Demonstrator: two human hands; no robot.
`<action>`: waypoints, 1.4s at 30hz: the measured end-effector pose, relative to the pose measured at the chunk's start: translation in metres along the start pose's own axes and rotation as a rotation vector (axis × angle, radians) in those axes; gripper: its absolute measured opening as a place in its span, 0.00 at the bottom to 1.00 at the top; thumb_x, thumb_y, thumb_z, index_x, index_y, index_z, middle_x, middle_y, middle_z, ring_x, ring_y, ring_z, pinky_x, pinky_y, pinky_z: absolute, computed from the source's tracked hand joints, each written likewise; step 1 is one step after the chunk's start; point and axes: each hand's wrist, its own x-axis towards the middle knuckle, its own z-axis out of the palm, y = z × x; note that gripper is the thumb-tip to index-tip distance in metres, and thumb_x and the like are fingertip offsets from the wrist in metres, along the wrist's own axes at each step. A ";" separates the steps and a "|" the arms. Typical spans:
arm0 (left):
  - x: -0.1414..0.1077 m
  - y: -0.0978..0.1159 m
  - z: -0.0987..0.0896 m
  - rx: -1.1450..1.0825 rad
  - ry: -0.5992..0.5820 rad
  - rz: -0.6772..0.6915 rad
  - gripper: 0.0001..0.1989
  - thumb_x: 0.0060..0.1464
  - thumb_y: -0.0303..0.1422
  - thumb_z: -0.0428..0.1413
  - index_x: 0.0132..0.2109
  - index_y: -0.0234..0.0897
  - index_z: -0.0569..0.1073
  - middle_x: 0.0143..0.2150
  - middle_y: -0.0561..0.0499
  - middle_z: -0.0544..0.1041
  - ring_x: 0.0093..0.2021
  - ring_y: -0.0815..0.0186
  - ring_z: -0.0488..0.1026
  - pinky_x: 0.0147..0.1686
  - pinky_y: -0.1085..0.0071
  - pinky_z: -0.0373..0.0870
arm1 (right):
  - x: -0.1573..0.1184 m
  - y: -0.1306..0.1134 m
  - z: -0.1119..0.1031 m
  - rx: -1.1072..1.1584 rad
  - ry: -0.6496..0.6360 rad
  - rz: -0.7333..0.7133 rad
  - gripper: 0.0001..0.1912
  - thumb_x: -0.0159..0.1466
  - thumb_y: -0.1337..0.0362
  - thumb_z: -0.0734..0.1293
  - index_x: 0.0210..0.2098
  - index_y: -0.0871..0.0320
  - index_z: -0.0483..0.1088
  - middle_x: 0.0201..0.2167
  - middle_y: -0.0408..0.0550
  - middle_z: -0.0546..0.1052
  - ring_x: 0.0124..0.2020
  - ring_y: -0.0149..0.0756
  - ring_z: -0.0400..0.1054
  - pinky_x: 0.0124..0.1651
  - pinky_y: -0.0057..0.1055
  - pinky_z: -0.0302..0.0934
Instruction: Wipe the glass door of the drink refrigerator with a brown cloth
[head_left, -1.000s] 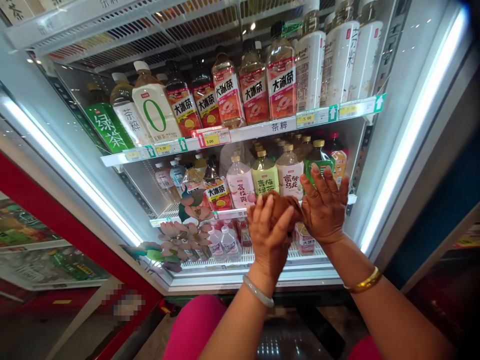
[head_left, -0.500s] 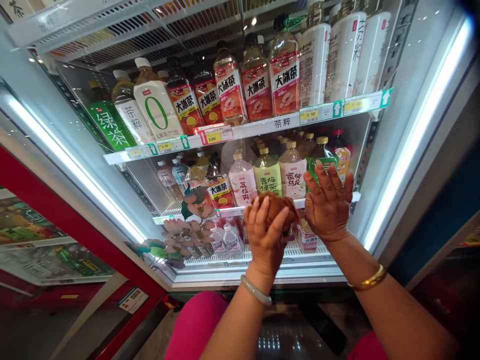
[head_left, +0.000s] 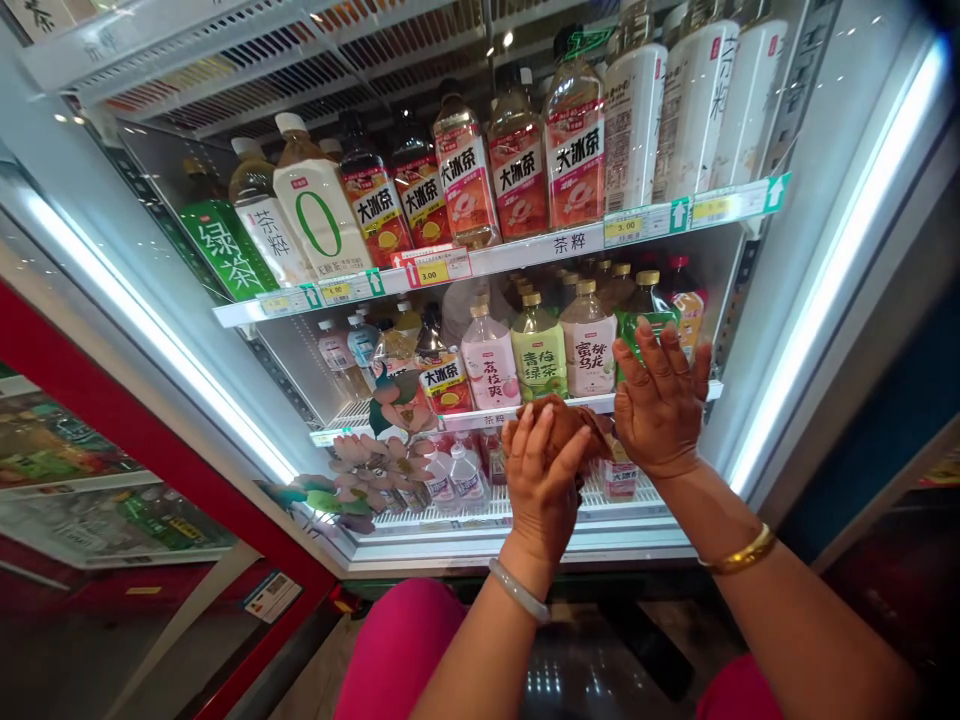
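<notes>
My left hand [head_left: 541,470], with a pale bangle at its wrist, is closed over a crumpled brown cloth [head_left: 564,428]. The cloth bunches out past the fingertips, in front of the middle shelf's edge. To the right, my right hand [head_left: 661,405] is raised flat with its fingers stretched and slightly spread, and holds nothing. It seems to rest on the glass before the fridge shelves; the contact itself is hard to make out. Behind it a green-labelled bottle [head_left: 646,297] is partly covered. A peach-coloured bottle [head_left: 589,345] and a light green bottle [head_left: 538,350] stand just beyond the cloth.
Rows of tea bottles fill the upper shelf [head_left: 510,255] of the lit fridge. Flower decals [head_left: 379,465] appear on the glass at lower left. A red door frame [head_left: 161,455] slants along the left. My pink-clad knee [head_left: 405,650] is below.
My left hand and the cloth have shifted slightly right and down, closer to my right hand. The right hand keeps nearly the same place; the view has moved a little.
</notes>
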 end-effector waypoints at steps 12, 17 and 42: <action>0.050 -0.020 -0.008 0.041 0.087 0.054 0.20 0.63 0.26 0.60 0.60 0.48 0.77 0.71 0.43 0.68 0.75 0.50 0.61 0.73 0.44 0.59 | 0.002 -0.020 0.008 0.047 0.061 0.087 0.35 0.72 0.65 0.61 0.76 0.48 0.50 0.76 0.52 0.60 0.79 0.50 0.46 0.77 0.69 0.37; 0.002 -0.013 -0.009 0.030 -0.011 0.045 0.22 0.57 0.26 0.66 0.56 0.50 0.80 0.64 0.44 0.76 0.72 0.52 0.67 0.73 0.47 0.60 | 0.000 -0.044 0.016 0.062 0.060 0.149 0.36 0.73 0.63 0.59 0.78 0.49 0.45 0.77 0.56 0.55 0.79 0.54 0.43 0.75 0.74 0.34; 0.003 -0.029 -0.027 0.043 0.080 -0.137 0.23 0.59 0.24 0.60 0.60 0.45 0.76 0.71 0.42 0.65 0.75 0.49 0.60 0.74 0.44 0.54 | -0.006 -0.067 0.015 0.067 -0.078 0.068 0.41 0.71 0.65 0.62 0.78 0.51 0.41 0.78 0.55 0.53 0.80 0.50 0.40 0.78 0.65 0.31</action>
